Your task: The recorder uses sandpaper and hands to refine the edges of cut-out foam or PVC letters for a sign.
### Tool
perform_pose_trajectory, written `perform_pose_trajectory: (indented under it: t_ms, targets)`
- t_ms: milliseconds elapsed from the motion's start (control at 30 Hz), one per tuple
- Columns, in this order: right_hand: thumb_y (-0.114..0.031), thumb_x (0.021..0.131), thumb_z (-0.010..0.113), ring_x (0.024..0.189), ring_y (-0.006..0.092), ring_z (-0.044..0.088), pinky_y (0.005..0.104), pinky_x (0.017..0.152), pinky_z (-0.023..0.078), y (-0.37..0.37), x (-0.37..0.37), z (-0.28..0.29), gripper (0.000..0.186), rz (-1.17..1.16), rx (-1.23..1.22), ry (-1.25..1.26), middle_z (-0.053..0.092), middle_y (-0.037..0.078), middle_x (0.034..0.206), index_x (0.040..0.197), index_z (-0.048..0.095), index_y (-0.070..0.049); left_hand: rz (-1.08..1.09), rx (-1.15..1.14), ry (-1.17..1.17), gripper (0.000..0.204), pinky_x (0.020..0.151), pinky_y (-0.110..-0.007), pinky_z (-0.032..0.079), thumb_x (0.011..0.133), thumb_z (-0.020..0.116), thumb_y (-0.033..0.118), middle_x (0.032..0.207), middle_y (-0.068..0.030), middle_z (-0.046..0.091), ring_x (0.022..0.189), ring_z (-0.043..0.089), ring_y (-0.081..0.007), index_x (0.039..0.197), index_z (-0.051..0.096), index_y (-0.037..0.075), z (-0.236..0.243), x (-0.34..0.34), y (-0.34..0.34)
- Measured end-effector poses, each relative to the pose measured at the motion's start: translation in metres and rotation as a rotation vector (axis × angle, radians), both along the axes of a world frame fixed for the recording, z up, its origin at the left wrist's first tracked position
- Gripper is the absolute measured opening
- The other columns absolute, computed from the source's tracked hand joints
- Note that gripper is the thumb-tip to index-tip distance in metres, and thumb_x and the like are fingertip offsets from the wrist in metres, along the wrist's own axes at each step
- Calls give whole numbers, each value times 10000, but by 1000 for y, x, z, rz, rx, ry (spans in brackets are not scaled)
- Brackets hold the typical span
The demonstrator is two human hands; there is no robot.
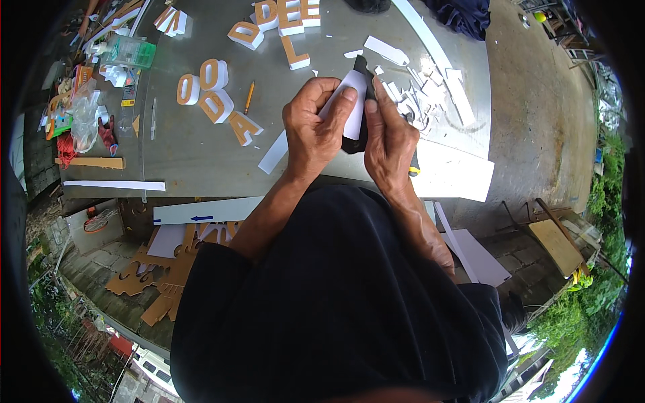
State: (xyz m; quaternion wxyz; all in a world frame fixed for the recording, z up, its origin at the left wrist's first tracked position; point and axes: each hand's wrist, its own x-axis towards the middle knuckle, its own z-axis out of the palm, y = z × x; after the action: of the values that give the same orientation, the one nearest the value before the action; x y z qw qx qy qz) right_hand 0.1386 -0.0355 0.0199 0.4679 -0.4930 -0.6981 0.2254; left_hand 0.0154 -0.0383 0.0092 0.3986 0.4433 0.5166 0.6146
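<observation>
Letters [290, 50] lie left of the left grip [314, 124] (a pencil [249, 97] among them), scraps [430, 87] beyond the right grip [392, 141].

A green bottle [138, 52] lies far left, a clear bag [84, 124] nearer. Dark cloth [463, 15] lies far right; a wooden board [552, 248] and plants [613, 171] are at right.

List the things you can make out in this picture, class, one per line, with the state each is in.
Left hand: closed on white piece
Right hand: closed on black piece
Cut-out letters: loosely grouped
Pencil: lying down, not held
White scraps: loose, scattered
Clear bag: crumpled
Dark blue cloth: bunched up
Cardboard: cut, ragged-edged
</observation>
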Motion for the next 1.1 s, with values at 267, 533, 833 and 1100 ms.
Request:
perform_pose_trajectory:
  t_ms: [267,533,833,1100]
  targets:
    - [10,941,615,910,304,744,350,751,570,-19,7,-5,441,49,35,-71,716,226,1076,1377,569,-42,66,26,-106,178,578,-214,444,938,696,124,733,-36,678,646,559,-41,950,636,-43,2,-9,5]
    - [-37,995,549,926,253,735,328,753,573,3,15,3,380,31,48,24,692,228,1172,1373,558,4,18,-7,-79,184,576,-214,434,942,692,127,716,-29,664,635,543,-37,938,632,-47,4,-5,-1]
    - [-60,1006,543,963,292,726,339,779,565,7,10,14,367,145,-41,56,675,237,1203,1367,559,6,-84,-45,-39,185,587,-223,462,933,701,136,752,-48,685,659,584,-57,971,651,-38,-1,-14,3]
    - [-84,1015,543,790,236,717,340,683,550,0,15,8,401,113,-64,2,710,245,1057,1415,531,-47,-119,-39,-48,190,583,-221,450,929,704,139,738,-46,680,649,572,-50,959,653,-42,-3,-13,2]
